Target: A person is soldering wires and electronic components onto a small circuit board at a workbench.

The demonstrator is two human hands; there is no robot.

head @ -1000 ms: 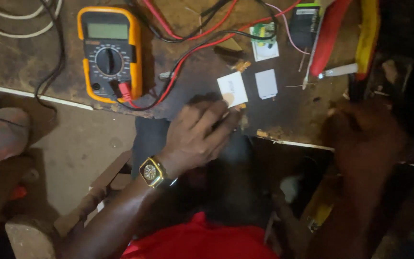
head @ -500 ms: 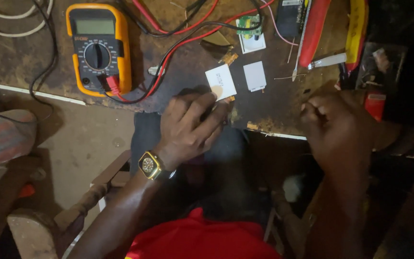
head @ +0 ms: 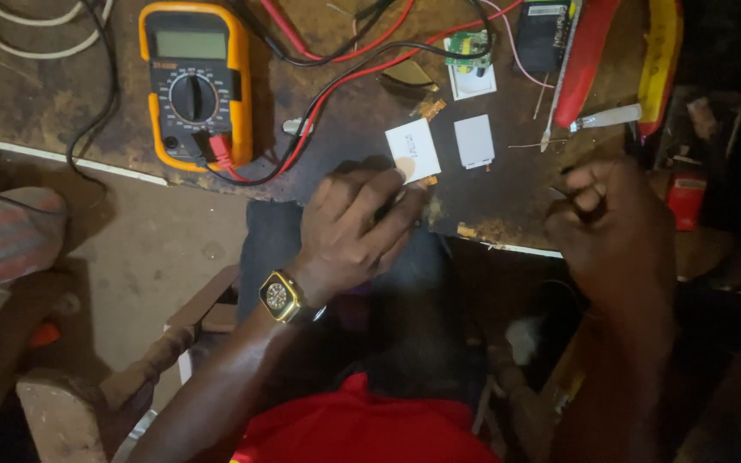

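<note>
Resting palm-down, left hand (head: 355, 230) fingers loosely spread, touching white card (head: 413, 150); right hand (head: 615, 227) fisted, contents unclear.

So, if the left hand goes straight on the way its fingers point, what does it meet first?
Probably the white rectangular piece on the workbench; the left hand points up and right, its fingertips at the piece's near edge, maybe touching already.

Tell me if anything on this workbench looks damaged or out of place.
The workbench surface is worn and stained, with a chipped patch at its front edge near the left hand. Red and black leads from the yellow multimeter lie tangled across it.
</note>
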